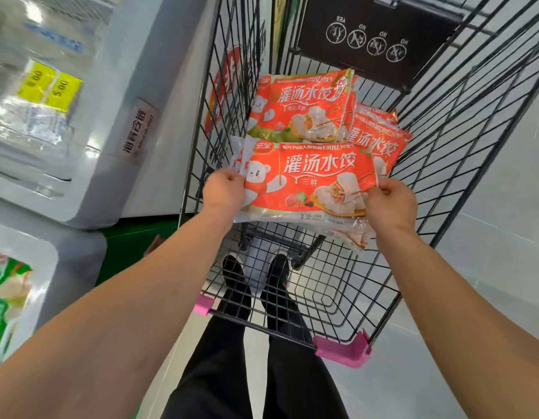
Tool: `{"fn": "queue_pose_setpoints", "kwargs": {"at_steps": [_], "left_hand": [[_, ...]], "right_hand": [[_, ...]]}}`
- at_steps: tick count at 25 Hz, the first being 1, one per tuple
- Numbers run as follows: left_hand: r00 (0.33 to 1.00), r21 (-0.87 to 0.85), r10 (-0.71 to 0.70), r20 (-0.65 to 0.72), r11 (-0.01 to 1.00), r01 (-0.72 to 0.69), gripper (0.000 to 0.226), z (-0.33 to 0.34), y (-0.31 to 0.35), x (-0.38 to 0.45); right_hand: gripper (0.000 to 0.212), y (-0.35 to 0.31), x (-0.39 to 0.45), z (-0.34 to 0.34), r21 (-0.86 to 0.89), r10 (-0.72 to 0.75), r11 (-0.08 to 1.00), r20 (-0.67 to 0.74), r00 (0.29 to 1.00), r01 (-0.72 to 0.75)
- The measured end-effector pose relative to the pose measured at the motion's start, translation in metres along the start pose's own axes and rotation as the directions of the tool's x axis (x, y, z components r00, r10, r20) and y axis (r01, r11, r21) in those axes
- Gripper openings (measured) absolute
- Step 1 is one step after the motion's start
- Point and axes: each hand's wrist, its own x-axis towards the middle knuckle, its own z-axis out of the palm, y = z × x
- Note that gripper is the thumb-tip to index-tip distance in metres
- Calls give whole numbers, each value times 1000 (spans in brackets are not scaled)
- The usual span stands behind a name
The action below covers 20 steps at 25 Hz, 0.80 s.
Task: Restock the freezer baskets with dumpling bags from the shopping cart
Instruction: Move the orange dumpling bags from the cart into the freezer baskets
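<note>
Both hands' grip (224, 189) (390, 204) pinches a glossy flat dumpling bag (307, 182) over the wire cart (443, 146).

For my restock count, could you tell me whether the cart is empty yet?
Not empty: the cart holds several red dumpling bags.

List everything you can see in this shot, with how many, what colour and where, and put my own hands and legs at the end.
held dumpling bag: one, red-orange, gripped at both side edges above the cart, more bags under it
upright dumpling bag: one, red-orange, leaning at the cart's far end
side dumpling bags: a few, exact count unclear, red-orange, right of the upright one
shopping cart: one, black wire with pink corner caps
freezer: one, white-grey, left of the cart
price tags: two, yellow, inside the freezer
green bag: one, far left
left hand: grips the bag's left edge
right hand: pinches its right edge
legs: two, black trousers, seen through the cart
</note>
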Motion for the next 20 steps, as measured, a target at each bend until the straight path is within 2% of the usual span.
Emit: {"fn": "queue_pose_setpoints", "kwargs": {"at_steps": [4,11,15,17,20], "left_hand": [[991,-23,99,-93,995,-102,20,-29,10,-47],[934,-113,155,-322,973,-200,20,-110,-8,-122],[890,-196,104,-444,958,-210,21,-160,-31,-161],[857,-239,96,-507,939,-247,19,-188,-50,-179],[800,-281,102,-591,904,-323,17,-234,-94,-203]], "right_hand": [[16,-24,-27,-26,-26,-105,994,17,994,105],[20,-73,-107,-49,116,-292,955,184,939,274],[24,-102,-166,-40,189,-428,903,320,845,386],[22,-115,-197,-26,231,-455,890,378,807,393],[33,-127,-244,3,230,-458,888,523,719,398]]}}
